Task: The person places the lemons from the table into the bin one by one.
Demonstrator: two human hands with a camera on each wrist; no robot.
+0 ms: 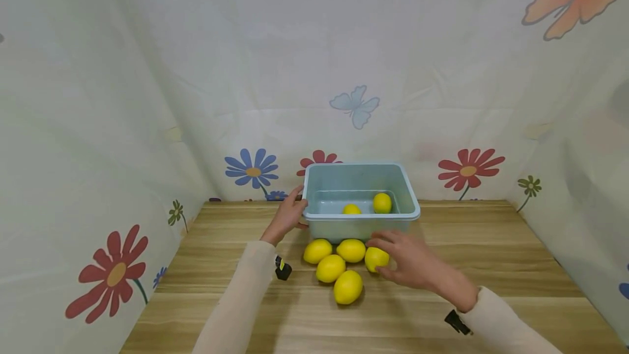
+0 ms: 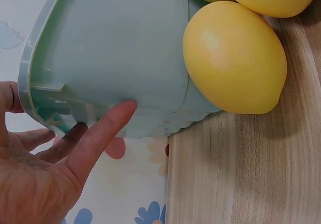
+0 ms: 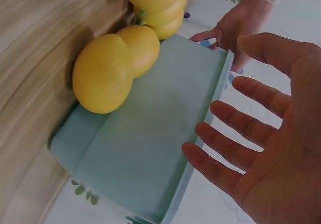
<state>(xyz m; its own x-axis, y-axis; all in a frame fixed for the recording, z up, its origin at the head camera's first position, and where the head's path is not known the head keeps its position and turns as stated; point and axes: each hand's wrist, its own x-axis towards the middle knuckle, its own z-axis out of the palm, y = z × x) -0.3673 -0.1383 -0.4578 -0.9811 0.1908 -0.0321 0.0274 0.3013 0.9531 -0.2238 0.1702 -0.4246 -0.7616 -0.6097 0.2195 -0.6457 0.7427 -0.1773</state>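
A light blue plastic bin [image 1: 354, 228] stands toward the back of the wooden table, with two lemons [image 1: 382, 203] visible inside. My left hand [image 1: 287, 214] holds the bin at its left front corner; in the left wrist view the thumb [image 2: 108, 126] lies along the wall and the other fingers are round the corner under the rim. Several lemons [image 1: 348, 287] lie grouped on the table just in front of the bin. Over the rightmost lemon [image 1: 375, 259] of that group is my right hand [image 1: 410, 258], fingers spread and apart, holding nothing in the right wrist view.
White cloth with flowers and butterflies [image 1: 355, 105] hangs behind and on both sides of the wooden table [image 1: 481, 255]. The bin's back is close to the rear cloth. Small black devices [image 1: 458, 322] are worn at both wrists.
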